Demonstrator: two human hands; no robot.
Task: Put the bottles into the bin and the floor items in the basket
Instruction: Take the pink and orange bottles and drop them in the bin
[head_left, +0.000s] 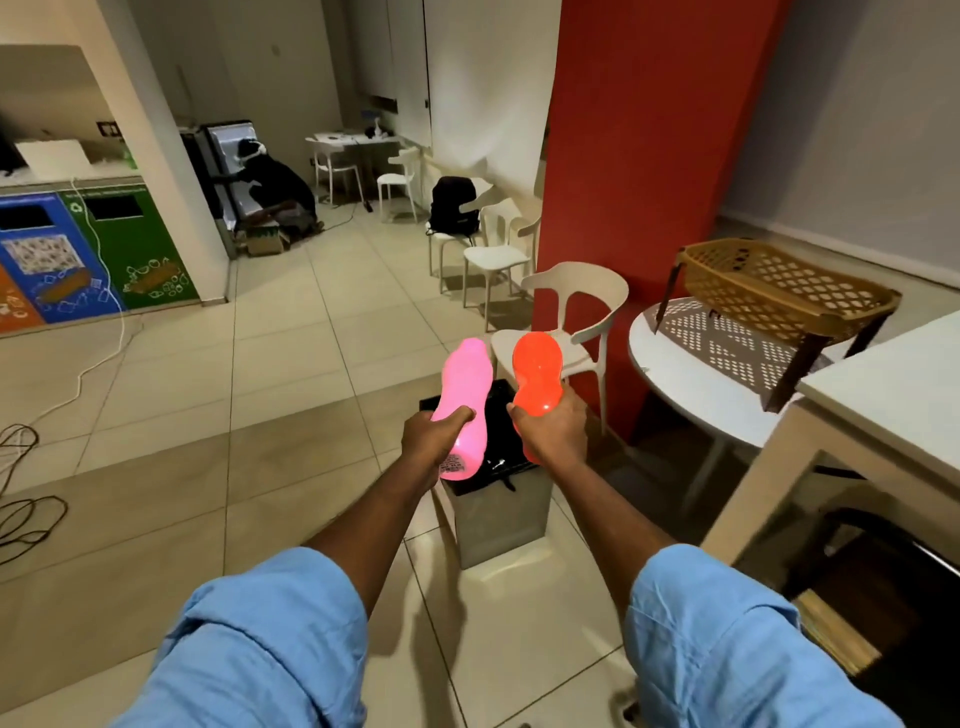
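Head view: left hand (428, 439) grips pink bottle (464, 397), right hand (553, 428) orange bottle (537, 376), above bin (501, 512).

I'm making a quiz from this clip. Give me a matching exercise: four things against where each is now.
Things:
1. pink bottle
2. orange bottle
3. basket
4. bin

Places:
A. on the round white table
B. in the right hand
C. on the floor, below both hands
D. in the left hand

Pairs: 1-D, 2-B, 3-A, 4-C

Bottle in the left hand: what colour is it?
Pink bottle, held in the left hand; head view.
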